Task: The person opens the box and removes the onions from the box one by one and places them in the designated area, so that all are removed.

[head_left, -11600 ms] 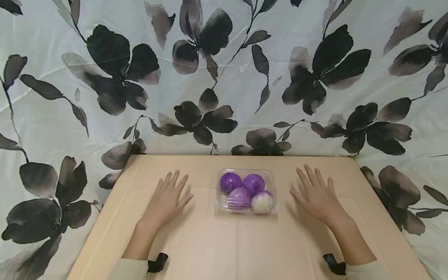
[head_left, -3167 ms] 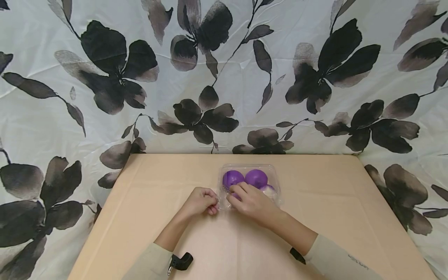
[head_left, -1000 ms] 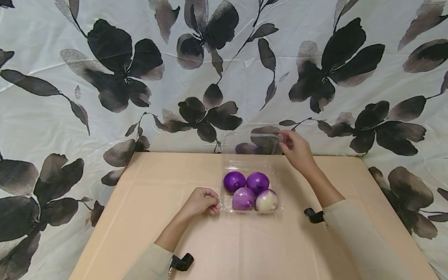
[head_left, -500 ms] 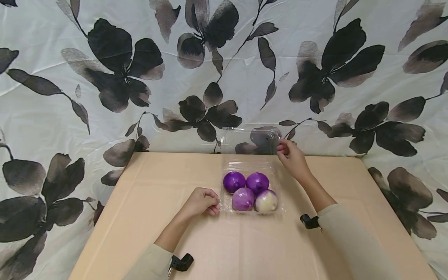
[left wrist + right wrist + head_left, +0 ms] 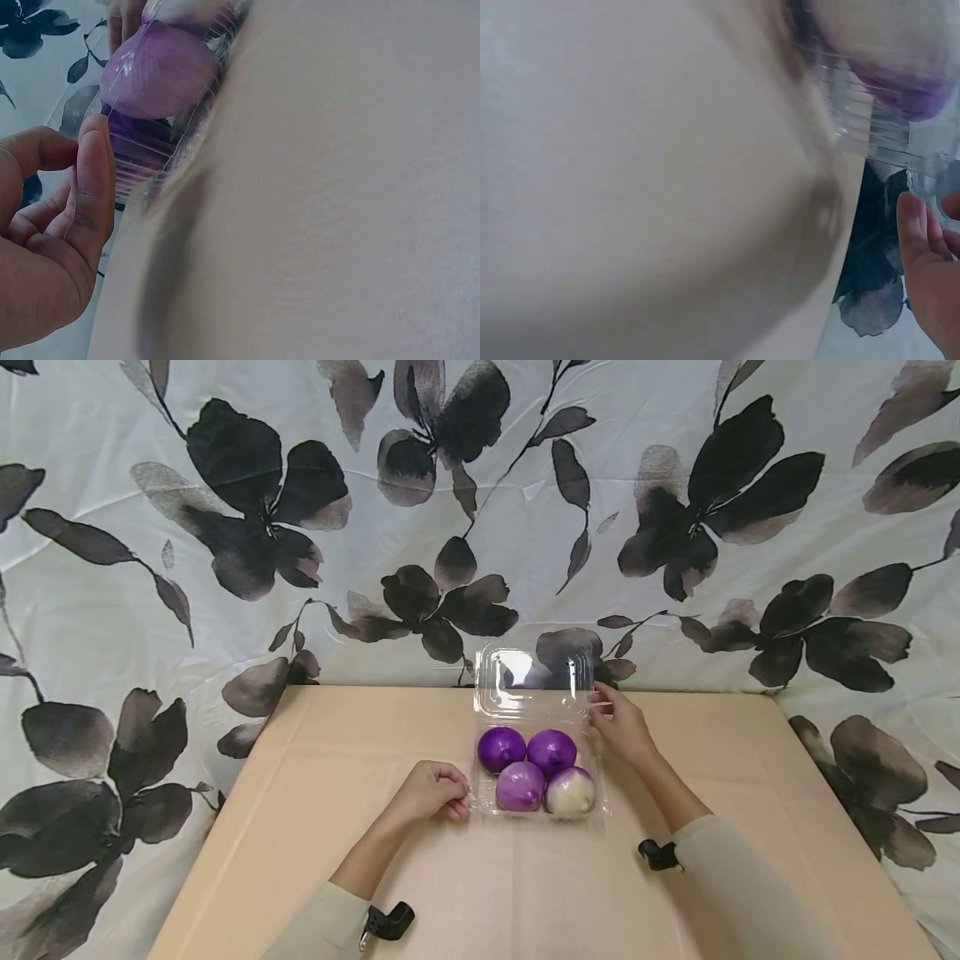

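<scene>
A clear plastic clamshell box (image 5: 542,817) holds several onions; two deep purple onions (image 5: 502,749) are at the back. In front are a lighter purple onion (image 5: 520,787) and a mostly white one (image 5: 570,791). The box's hinged lid (image 5: 534,672) stands raised, leaning back behind it. My left hand (image 5: 429,792) pinches the box's left rim near the front corner; in the left wrist view, thumb and finger meet at the plastic edge. At the back right, my right hand (image 5: 624,724) holds the lid's side edge between thumb and fingers, partly cut off in the right wrist view.
The box stands on a pale wooden-coloured table (image 5: 337,727), near its back edge. Behind and beside the table hangs a white cloth (image 5: 555,552) with dark flowers. Black wrist cameras (image 5: 390,922) sit at both cuffs.
The closed box has been opened, its lid swung up and back. In the last second the right hand moved down and nearer with the lid's edge; the left hand stayed on the rim.
</scene>
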The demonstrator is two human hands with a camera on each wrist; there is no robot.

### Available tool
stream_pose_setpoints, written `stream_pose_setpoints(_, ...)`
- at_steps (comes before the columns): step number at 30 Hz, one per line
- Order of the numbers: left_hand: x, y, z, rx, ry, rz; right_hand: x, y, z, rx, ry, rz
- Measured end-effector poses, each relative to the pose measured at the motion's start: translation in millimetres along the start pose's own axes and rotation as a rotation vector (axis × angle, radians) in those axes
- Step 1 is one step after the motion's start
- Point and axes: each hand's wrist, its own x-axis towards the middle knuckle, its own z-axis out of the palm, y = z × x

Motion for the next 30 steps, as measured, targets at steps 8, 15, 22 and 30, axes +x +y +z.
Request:
stream_pose_setpoints(8,-1.4,-0.5,-0.7,-0.005,0.002,-0.005,-4.6,7.7,9.5,0.017,-0.015,0.024)
stream_pose_setpoints(15,-2.4,-0.3,0.1,-0.008,-0.003,-0.004,-6.3,9.6,10.6,0.048,-0.046,0.077)
stream_pose_setpoints(22,-3.2,0.3,1.1,-0.01,0.002,-0.004,-5.2,7.4,7.5,0.016,-0.079,0.095)
stream_pose_setpoints(30,-4.3,1.3,1.0,-0.014,0.005,-0.011,-10.8,0.8,-10.9,0.0,-0.073,0.054)
